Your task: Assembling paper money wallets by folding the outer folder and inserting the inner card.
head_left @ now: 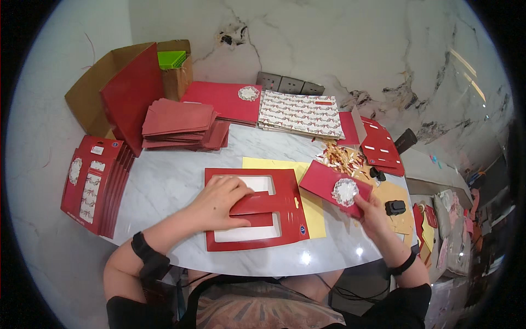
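A red cardboard packaging sleeve (257, 204) with two window cutouts lies flat before me, on a yellow sheet (316, 219). My left hand (219, 203) grips its middle, fingers curled at the upper window and thumb by the lower one. White shows through both windows. To the right, my right hand (374, 216) holds a red card or envelope (324, 178) with a white lacy emblem, thumb on top near its right end. That piece is tilted above the yellow sheet and apart from the sleeve.
Finished-looking red packs (104, 186) stand at the left edge. Behind are red envelopes (181, 123), a large red card (222, 98) and white patterned sheets (300, 113). Paper strips (341, 156), black clip-like items (394, 207) and red sleeves (379, 143) lie right. Cardboard box (87, 82) at back left.
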The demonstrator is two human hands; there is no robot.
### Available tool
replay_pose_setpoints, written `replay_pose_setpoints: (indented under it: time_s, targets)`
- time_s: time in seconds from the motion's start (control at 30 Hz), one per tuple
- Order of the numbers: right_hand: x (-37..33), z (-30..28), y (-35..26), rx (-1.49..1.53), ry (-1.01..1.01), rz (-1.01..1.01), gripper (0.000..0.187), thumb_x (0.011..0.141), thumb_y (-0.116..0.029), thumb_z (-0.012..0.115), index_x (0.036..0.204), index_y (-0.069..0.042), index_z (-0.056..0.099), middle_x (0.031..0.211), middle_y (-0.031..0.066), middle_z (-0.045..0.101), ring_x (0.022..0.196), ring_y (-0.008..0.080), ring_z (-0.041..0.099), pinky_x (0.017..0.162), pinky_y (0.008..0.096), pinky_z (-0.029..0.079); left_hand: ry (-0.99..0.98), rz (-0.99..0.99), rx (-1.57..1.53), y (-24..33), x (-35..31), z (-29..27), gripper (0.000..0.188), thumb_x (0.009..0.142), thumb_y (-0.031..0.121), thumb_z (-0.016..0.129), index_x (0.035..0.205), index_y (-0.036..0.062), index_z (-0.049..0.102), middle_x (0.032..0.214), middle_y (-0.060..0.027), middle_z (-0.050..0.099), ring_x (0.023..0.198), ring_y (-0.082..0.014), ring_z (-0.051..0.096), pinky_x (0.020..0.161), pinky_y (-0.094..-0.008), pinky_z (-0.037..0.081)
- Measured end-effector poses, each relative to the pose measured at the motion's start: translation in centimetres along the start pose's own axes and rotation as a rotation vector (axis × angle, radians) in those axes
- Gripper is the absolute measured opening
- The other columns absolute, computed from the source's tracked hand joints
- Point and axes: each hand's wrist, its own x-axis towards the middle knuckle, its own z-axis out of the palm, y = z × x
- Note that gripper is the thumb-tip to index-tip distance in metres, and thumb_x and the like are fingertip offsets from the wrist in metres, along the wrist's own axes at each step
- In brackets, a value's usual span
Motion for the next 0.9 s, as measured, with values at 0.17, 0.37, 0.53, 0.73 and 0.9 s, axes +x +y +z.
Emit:
replay_pose_setpoints:
  time_s: [0.17,0.37,0.53,0.73,0.9]
  targets:
    - [-1.8,3.1,2.7,0.073,0.02,0.046,0.032,0.103,-0.012,0.049,0.135,-0.005,0.046,0.124,0.0095,0.063,0.102,0.0212,0.068,0.079,0.0333,0.06,0.014,-0.115,-0.019,-0.1,-1.4,1.9,0.05,0.077,0.024,0.075,0.122,0.0074,0.059,0.109,-0.0102,0.06,0.105,-0.0287,0.056,0.095,-0.0406,0.037]
    - [-2.6,6.6,2.9,0.147,-0.005,0.045,0.034,0.103,-0.01,0.048,0.137,-0.003,0.044,0.124,0.014,0.062,0.102,0.0245,0.068,0.082,0.0365,0.062,0.024,-0.083,-0.055,0.0,-1.4,2.4,0.052,0.076,0.022,0.075,0.124,0.0087,0.059,0.108,-0.0093,0.061,0.103,-0.0283,0.056,0.094,-0.0399,0.037]
    - [-3.7,8.1,3.1,0.171,-0.049,0.112,0.032,0.103,-0.012,0.049,0.134,-0.003,0.046,0.124,0.0131,0.063,0.102,0.0232,0.068,0.08,0.0357,0.062,0.05,-0.062,-0.078,-0.1,-1.4,2.4,0.054,0.075,0.02,0.076,0.125,0.0088,0.059,0.107,-0.0085,0.062,0.103,-0.0269,0.057,0.094,-0.0395,0.036]
    - [-3.3,6.5,2.9,0.119,-0.097,0.127,0.034,0.102,-0.01,0.051,0.135,-0.001,0.046,0.126,0.0135,0.061,0.108,0.0238,0.066,0.084,0.0382,0.061,0.034,-0.038,-0.047,-0.2,-1.4,2.5,0.051,0.078,0.018,0.077,0.124,0.0087,0.058,0.107,-0.0075,0.06,0.104,-0.0236,0.057,0.095,-0.0393,0.034]
    - [1.1,4.8,1.5,0.0,-0.267,0.247,0.035,0.101,-0.012,0.053,0.134,0.0,0.046,0.126,0.012,0.061,0.109,0.0231,0.066,0.09,0.0397,0.059,-0.014,-0.005,-0.03,-0.2,-1.4,2.3,0.053,0.076,0.021,0.08,0.122,0.0091,0.058,0.108,-0.0086,0.059,0.105,-0.0262,0.055,0.097,-0.0403,0.035]
